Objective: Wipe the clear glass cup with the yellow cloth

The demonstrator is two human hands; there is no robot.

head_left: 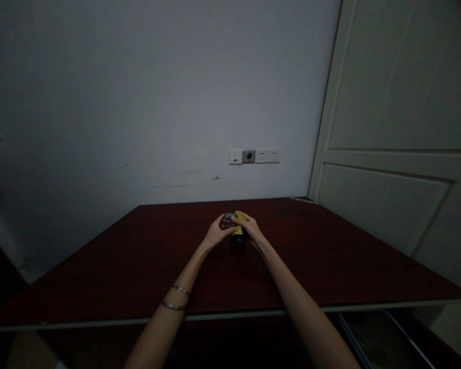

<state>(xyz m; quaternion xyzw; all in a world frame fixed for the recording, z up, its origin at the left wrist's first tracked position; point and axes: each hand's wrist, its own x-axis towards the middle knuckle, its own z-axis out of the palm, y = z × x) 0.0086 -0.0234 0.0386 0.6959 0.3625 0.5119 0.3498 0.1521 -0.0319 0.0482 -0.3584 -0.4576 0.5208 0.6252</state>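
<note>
My left hand (215, 233) and my right hand (252, 229) meet near the middle of the dark red table (138, 266). Between them is a small yellow and black object (238, 229); its black, rounded end points towards me. My right hand is closed around its yellow part, with the thumb reaching across to the left. At its left side is a shiny, see-through rounded piece (228, 221), which my left fingers curl around. Whether the two pieces are joined I cannot tell. The dim light and my fingers hide details. Two bracelets (174, 306) circle my left forearm.
The table meets a pale wall (176, 102) at the back, where a row of sockets (267, 156) is mounted. A pale panelled door (392, 128) stands along the right. Beneath the front edge at right is a dark, metal-rimmed item (384, 338).
</note>
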